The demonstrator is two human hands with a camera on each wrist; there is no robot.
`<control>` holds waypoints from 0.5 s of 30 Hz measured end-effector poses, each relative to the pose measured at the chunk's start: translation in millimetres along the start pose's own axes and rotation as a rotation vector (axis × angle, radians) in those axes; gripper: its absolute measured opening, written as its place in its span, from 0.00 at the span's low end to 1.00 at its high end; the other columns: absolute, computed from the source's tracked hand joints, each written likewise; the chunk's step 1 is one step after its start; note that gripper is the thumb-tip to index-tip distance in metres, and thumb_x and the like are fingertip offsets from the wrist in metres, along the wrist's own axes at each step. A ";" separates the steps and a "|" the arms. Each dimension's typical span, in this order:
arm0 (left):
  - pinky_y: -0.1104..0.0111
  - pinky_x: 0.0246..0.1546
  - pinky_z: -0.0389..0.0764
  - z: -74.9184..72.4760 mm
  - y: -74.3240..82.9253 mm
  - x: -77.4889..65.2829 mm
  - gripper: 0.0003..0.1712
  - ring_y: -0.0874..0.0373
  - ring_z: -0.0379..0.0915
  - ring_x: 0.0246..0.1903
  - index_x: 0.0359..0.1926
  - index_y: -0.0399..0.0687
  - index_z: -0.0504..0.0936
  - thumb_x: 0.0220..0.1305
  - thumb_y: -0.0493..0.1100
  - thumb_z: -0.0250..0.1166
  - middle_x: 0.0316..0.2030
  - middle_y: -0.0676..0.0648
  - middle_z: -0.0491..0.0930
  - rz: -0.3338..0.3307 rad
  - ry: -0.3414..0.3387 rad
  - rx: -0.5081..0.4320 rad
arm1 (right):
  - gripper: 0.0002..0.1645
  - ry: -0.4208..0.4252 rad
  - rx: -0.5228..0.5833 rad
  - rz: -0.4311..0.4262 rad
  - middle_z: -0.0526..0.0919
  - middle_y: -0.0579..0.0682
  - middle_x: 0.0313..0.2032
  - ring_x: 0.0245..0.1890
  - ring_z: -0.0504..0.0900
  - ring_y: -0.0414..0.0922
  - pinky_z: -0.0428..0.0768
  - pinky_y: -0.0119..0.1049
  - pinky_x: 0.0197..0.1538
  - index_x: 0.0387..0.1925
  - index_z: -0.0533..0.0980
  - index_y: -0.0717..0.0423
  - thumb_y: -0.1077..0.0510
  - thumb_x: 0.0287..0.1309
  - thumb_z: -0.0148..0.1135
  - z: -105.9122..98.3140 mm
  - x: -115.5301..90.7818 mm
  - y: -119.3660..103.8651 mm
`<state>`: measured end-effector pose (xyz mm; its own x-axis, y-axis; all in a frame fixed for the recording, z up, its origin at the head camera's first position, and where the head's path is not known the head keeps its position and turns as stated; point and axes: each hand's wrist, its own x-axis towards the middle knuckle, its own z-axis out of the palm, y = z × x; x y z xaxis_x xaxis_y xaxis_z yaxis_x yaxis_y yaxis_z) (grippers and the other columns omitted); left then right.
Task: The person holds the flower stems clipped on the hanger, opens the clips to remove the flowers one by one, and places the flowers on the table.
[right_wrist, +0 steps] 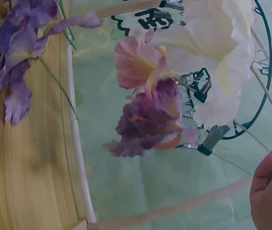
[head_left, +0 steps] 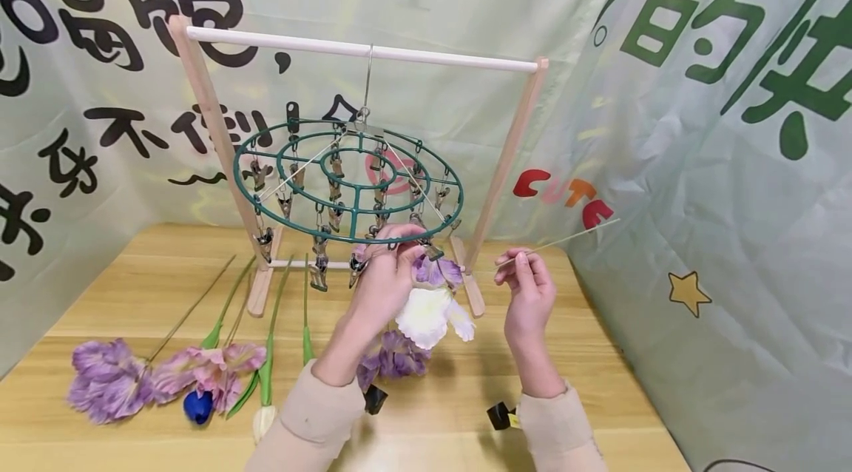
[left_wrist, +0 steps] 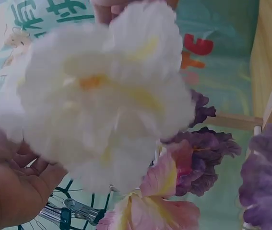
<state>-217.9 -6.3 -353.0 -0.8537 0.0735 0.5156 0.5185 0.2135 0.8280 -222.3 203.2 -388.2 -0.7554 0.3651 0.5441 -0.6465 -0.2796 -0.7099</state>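
Note:
A round green hanger (head_left: 356, 239) with metal clips hangs from a white bar. At its front rim my left hand (head_left: 386, 280) has its fingers curled and pinches a metal clip (head_left: 433, 251), partly hidden by the fingers. Right of the rack my right hand (head_left: 529, 298) pinches a thin stem (head_left: 572, 237) between thumb and fingers; its free end points up to the right. A white artificial iris (head_left: 426, 317) hangs just below the left fingers and fills much of the left wrist view. Purple (right_wrist: 147, 120) and pink (right_wrist: 138, 64) irises hang from clips close by.
Wooden posts (head_left: 509, 154) carry the white bar (head_left: 452, 56). On the table lie a lilac flower (head_left: 106, 383), a pink flower (head_left: 213, 368), a blue tulip (head_left: 197, 407), a white tulip (head_left: 262, 424) and a purple iris (head_left: 396, 357). Printed cloth hangs around the table.

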 end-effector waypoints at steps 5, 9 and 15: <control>0.67 0.47 0.83 -3.6 0.5 0.2 0.13 0.51 0.76 0.47 0.58 0.40 0.80 0.76 0.38 0.58 0.57 0.42 0.74 -0.026 -0.011 -0.035 | 0.13 -0.026 -0.038 0.075 0.84 0.50 0.30 0.23 0.78 0.40 0.80 0.27 0.30 0.36 0.79 0.62 0.64 0.78 0.52 -10.0 4.1 -4.9; 0.66 0.43 0.85 -6.7 1.0 0.7 0.14 0.52 0.78 0.43 0.57 0.39 0.81 0.75 0.36 0.60 0.56 0.41 0.75 -0.026 -0.004 -0.069 | 0.12 -0.078 -0.128 0.176 0.84 0.50 0.29 0.23 0.78 0.41 0.79 0.27 0.29 0.37 0.79 0.65 0.64 0.78 0.52 -17.8 7.8 -6.5; 0.63 0.43 0.85 -12.7 2.7 0.3 0.14 0.52 0.79 0.46 0.58 0.37 0.81 0.75 0.34 0.61 0.54 0.41 0.77 -0.016 -0.012 -0.065 | 0.11 -0.218 -0.319 0.329 0.82 0.49 0.28 0.23 0.77 0.40 0.78 0.28 0.29 0.40 0.81 0.62 0.63 0.78 0.53 -28.4 9.7 -0.8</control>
<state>-216.2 -18.1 -347.8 -0.8624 0.0821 0.4995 0.5062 0.1507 0.8491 -226.1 232.2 -395.2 -0.9404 0.1000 0.3250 -0.3311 -0.0513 -0.9422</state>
